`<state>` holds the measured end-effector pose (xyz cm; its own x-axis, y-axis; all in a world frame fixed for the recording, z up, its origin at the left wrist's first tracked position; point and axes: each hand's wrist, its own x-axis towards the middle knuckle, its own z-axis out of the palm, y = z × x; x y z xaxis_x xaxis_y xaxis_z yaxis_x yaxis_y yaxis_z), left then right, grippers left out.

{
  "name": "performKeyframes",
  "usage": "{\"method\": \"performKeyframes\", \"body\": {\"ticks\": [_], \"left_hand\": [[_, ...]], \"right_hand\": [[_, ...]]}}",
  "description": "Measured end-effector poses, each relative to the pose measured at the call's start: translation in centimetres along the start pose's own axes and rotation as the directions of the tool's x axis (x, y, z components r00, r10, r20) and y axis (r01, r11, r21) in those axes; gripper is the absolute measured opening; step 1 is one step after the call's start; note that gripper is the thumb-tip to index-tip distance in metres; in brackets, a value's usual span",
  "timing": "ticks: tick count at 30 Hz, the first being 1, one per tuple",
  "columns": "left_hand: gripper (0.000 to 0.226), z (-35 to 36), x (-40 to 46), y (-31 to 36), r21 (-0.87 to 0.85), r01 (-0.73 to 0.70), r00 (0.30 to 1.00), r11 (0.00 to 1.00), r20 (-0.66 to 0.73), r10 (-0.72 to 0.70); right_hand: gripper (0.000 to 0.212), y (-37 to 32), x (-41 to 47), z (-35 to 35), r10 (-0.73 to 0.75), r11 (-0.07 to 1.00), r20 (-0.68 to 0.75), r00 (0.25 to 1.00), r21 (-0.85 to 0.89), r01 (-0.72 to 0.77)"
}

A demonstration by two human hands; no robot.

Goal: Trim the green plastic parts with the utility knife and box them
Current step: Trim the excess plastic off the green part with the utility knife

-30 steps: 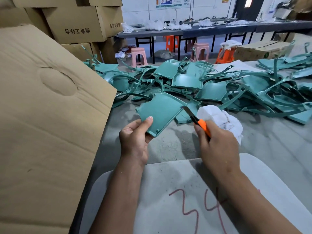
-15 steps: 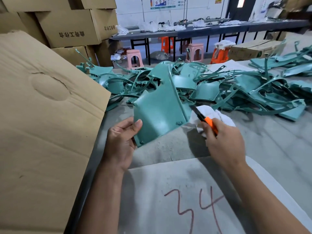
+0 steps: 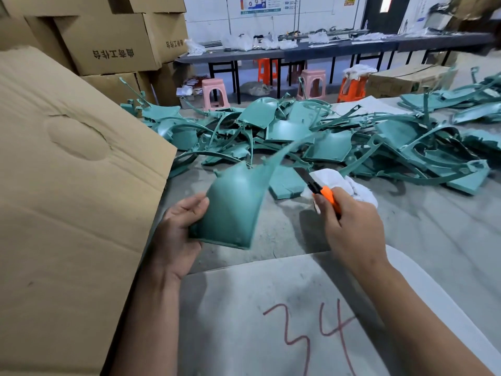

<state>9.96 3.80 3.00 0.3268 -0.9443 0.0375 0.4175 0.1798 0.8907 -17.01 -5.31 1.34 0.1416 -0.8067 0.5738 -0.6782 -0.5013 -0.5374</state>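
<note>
left hand [image 3: 180, 229] grips one green part [image 3: 233, 207]; right hand [image 3: 349, 229] grips one utility knife [image 3: 320, 189] (blade out).

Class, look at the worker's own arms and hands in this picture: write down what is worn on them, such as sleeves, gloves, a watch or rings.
Nothing shows on them. The left hand and right hand are bare, with no gloves. Both forearms are uncovered down to the frame's lower edge, so no sleeve or cuff shows. No watch, bracelet or ring can be seen at either wrist or on the fingers that show.
</note>
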Motion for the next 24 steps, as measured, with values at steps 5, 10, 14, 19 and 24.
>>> {"method": "performKeyframes", "body": {"ticks": [5,10,14,19,24], "left_hand": [[0.029,1.1,0.2,-0.1,-0.085,-0.120,0.978,0.989,-0.182,0.103],[0.025,1.5,0.3,-0.7,0.120,-0.143,0.960,0.982,-0.226,0.167],[0.017,1.5,0.4,-1.4,0.286,-0.172,0.935,0.943,-0.254,0.247],[0.013,1.7,0.6,-1.7,0.294,-0.153,0.926,0.944,-0.290,0.241],[0.039,2.3,0.5,-1.9,0.300,-0.179,0.949,0.937,-0.200,0.246]], "right_hand": [[0.065,-0.9,-0.7,0.5,-0.117,0.972,0.318,0.941,-0.158,0.174],[0.035,-0.2,0.1,0.6,-0.158,0.976,0.000,0.987,-0.150,0.156],[0.053,2.6,1.1,0.6,0.201,0.930,-0.037,0.979,-0.306,-0.203],[0.041,4.7,1.5,0.3,0.271,0.949,0.137,0.953,-0.205,-0.240],[0.017,2.7,1.5,-0.6,0.221,0.955,-0.185,0.957,0.240,-0.174]]}}
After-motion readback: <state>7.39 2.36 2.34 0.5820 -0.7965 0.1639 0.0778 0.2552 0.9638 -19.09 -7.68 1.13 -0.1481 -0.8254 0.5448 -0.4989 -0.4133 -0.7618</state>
